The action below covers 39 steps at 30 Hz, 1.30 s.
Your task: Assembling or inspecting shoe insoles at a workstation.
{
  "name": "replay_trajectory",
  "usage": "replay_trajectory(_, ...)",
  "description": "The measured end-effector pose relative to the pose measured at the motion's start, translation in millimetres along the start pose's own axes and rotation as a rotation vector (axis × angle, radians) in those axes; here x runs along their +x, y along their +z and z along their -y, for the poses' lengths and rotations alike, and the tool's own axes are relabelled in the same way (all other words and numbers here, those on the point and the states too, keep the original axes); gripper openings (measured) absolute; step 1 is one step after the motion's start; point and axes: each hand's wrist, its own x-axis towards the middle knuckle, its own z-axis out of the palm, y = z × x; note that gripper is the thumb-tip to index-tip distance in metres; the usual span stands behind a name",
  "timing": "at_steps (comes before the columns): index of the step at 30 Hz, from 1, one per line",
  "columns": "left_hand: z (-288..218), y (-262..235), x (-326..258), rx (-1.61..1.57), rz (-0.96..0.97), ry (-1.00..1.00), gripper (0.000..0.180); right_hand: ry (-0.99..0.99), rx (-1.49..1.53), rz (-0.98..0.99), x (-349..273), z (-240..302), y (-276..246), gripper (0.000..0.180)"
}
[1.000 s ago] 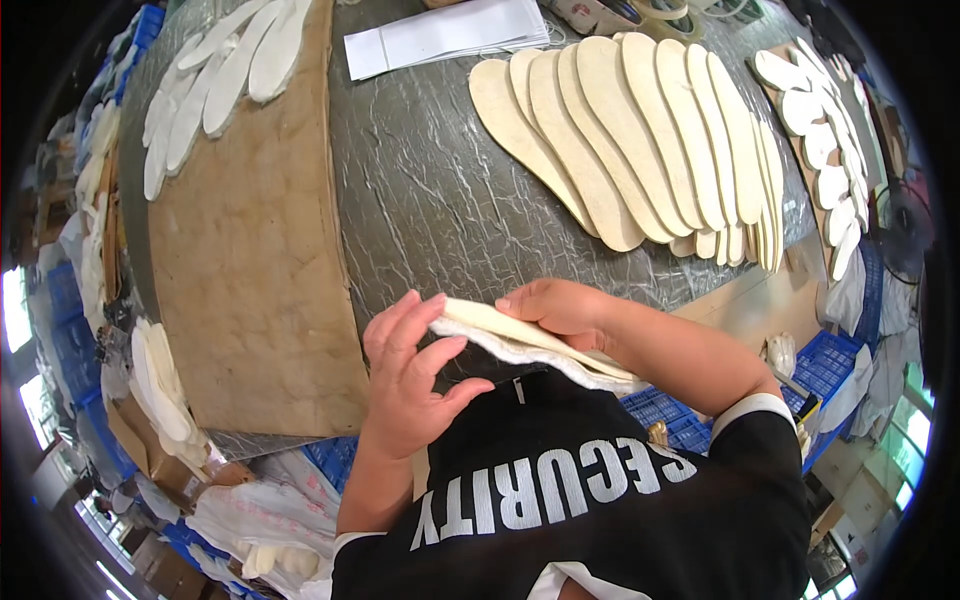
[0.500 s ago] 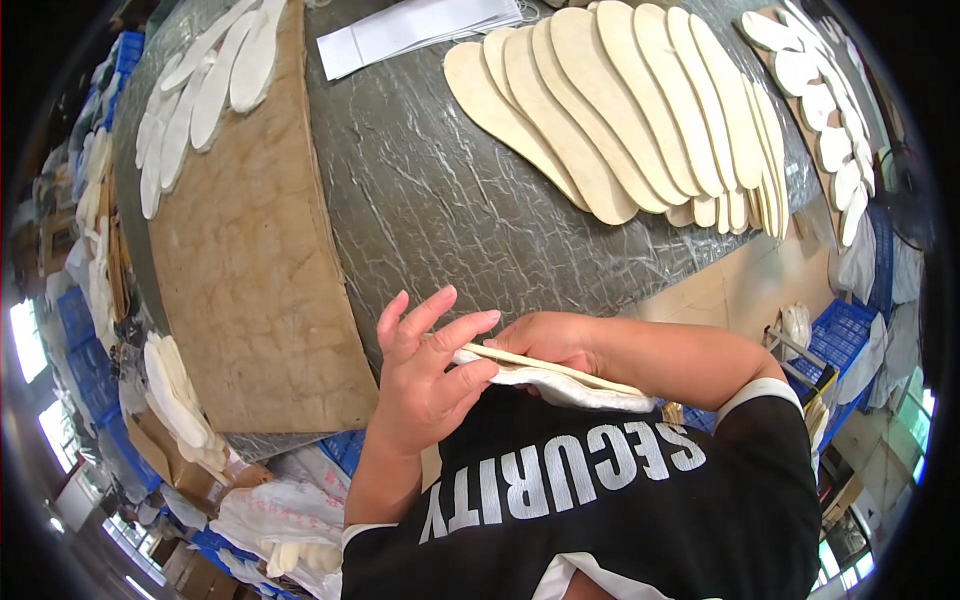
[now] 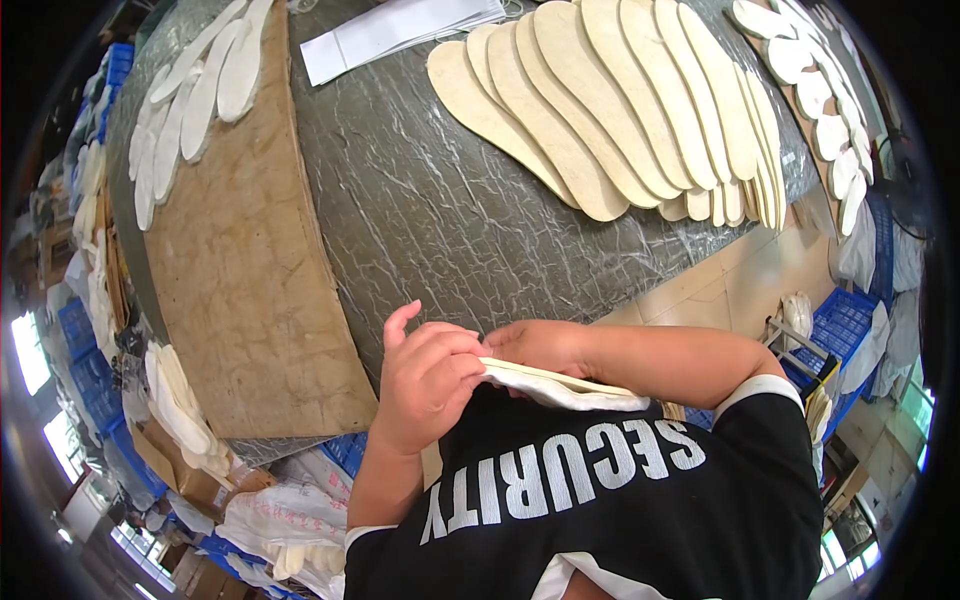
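Observation:
Close in front of my chest I hold an insole [image 3: 566,388] edge-on, with a cream layer on its upper side and a soft white layer below. My left hand [image 3: 428,385] pinches its left end between thumb and fingers, one finger raised. Behind the same end, my right hand [image 3: 545,346] also grips the insole; part of its fingers is hidden. The insole's other end reaches right, under my right forearm. Beyond my hands, a fanned row of cream insoles [image 3: 605,110] lies on the dark, plastic-covered table [image 3: 390,230].
A brown board [image 3: 255,280] lies on the table's left, with white insoles [image 3: 205,110] at its far end. White sheets [image 3: 390,40] lie at the back. More white pieces [image 3: 832,140] rest on a board at far right. Blue crates [image 3: 838,335] stand at the right.
My left fingers, spread before, have closed onto the insole's left end. The insole has shifted slightly, and the head view has moved a little.

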Motion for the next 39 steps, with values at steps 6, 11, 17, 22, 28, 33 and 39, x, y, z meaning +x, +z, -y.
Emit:
replay_trajectory(6, 17, -3, -20, -0.014, -0.123, -0.188, 0.019, -0.518, -0.831, 0.011, -54, 29, -22, 0.048)
replay_trajectory(11, 21, -1, -29, -0.026, -0.182, -0.202, 0.018, -0.542, -1.367, -0.213, -76, 33, -8, 0.044)
replay_trajectory(17, 19, -1, -33, -0.045, -0.203, -0.222, 0.015, -0.610, -1.454, -0.419, -66, 28, 1, 0.031)
replay_trajectory(22, 27, 9, -36, -0.119, -0.247, -0.310, 0.016, -0.656, -1.453, -0.477, -62, 39, -1, 0.030)
replay_trajectory(28, 49, 30, -23, 0.426, -0.166, -0.368, 0.061, -0.918, -1.873, -1.111, -25, 39, -2, 0.054)
replay_trajectory(33, 59, 53, -23, 0.472, 0.071, -0.238, 0.084, -0.629, -1.965, -0.927, 3, 22, -12, 0.096)
replay_trajectory(39, 73, 57, -25, 0.469, 0.134, -0.277, 0.091, -0.694, -1.926, -0.884, 14, 26, -23, 0.101)
